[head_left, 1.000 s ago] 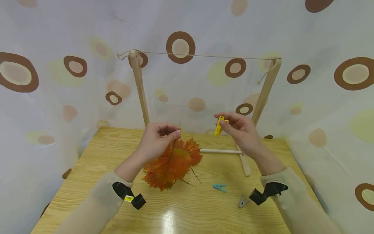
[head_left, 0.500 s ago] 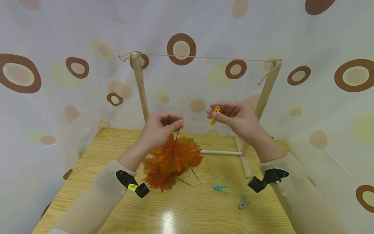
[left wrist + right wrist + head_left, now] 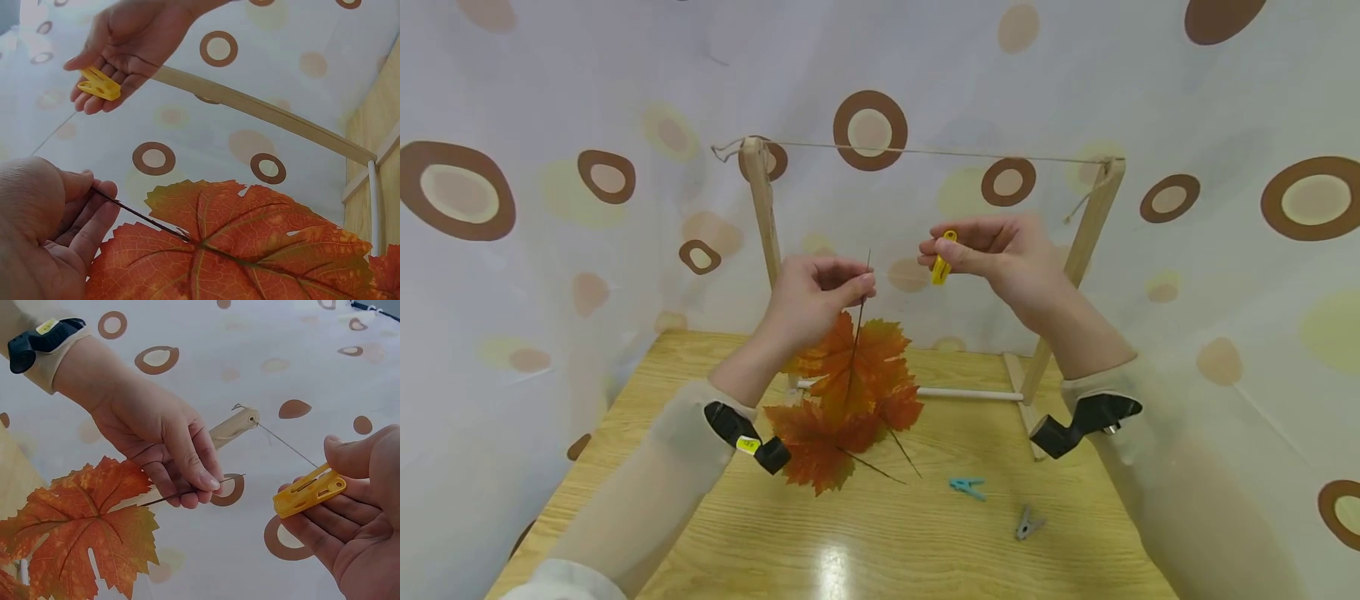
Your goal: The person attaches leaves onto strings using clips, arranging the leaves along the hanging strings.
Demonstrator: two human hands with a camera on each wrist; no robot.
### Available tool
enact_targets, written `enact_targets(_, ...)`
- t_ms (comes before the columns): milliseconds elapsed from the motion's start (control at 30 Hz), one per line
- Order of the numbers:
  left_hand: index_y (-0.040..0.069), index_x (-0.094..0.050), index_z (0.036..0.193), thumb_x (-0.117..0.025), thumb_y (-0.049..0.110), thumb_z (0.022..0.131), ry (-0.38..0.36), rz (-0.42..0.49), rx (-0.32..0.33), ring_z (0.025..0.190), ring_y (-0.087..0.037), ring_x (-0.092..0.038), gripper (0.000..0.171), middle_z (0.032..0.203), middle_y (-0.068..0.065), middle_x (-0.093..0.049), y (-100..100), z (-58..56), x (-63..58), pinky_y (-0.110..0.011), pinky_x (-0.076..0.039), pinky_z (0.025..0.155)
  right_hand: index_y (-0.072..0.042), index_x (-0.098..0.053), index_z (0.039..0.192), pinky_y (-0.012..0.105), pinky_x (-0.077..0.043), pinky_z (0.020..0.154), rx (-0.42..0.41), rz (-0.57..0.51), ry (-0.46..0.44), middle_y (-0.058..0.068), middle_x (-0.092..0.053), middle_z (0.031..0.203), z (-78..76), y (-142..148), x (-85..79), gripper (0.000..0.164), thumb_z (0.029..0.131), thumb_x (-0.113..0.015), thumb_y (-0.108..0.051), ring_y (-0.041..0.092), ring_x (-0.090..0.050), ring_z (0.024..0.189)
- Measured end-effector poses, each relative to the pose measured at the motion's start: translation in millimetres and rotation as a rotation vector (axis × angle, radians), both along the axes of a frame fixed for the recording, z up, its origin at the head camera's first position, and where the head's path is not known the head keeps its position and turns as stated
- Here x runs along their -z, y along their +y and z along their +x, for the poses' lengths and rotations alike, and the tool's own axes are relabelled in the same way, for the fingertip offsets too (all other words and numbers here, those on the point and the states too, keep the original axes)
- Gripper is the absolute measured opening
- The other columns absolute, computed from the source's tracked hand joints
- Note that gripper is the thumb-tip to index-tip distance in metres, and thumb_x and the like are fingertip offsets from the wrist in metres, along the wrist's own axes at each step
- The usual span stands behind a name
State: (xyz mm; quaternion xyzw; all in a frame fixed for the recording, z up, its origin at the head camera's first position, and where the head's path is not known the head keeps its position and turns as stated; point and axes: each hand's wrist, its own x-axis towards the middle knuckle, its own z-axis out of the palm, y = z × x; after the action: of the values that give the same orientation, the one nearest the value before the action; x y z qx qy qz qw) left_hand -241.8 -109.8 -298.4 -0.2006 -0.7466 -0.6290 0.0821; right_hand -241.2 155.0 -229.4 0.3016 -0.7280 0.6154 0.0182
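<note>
Currently the two hands are apart, side by side below the twine in the head view, and each grips something. The left hand pinches the thin dark stem of an orange-red artificial maple leaf between thumb and fingers, near the stem's free end, whose tip pokes out past the fingertips. The leaf hangs from that stem with its blade below the hand; in the head view its lower edge overlaps more maple leaves on the table, and whether they touch cannot be told. The right hand holds a yellow plastic clothespin, which lies across its fingers with the thumb on one handle, near the stem's tip but apart from it. Two dark stems stick out from the leaves on the wood-grain table, pointing toward a blue clothespin; a grey clothespin lies nearer the wearer and farther right. Behind the hands, the twine runs between the tops of a left wooden post and a right wooden post, with loose ends at both. Low down, a white rod meets the right post's base, passing behind the leaves. A pale backdrop with brown-ringed spots stands beyond.
</note>
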Motion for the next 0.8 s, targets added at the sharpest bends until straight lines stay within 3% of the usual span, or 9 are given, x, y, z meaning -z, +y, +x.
enact_targets(467, 0.001, -0.081, 0.114, -0.075, 0.013, 0.100, 0.022, 0.065, -0.040, 0.094, -0.025, -0.076, 0.019, 0.101, -0.014, -0.077, -1.3, -14.9, -27.4, -0.034, -0.062, 0.088, 0.007, -0.079, 0.110, 0.036, -0.059, 0.095, 0.023, -0.099, 0.053, 0.019, -0.079, 0.100, -5.8, -26.0, -58.7, 0.022, 0.099, -0.077, -0.011, 0.029, -0.078, 0.095)
enact_targets(800, 0.003, -0.081, 0.115, -0.076, 0.014, 0.100, 0.026, 0.089, -0.076, 0.095, -0.024, -0.076, 0.019, 0.101, -0.012, -0.077, -2.6, -22.1, -41.5, -0.033, -0.061, 0.089, 0.006, -0.081, 0.104, 0.039, -0.061, 0.092, 0.032, -0.134, 0.104, 0.020, -0.078, 0.095, -19.3, -44.5, -78.2, 0.015, 0.097, -0.078, -0.007, 0.031, -0.077, 0.093)
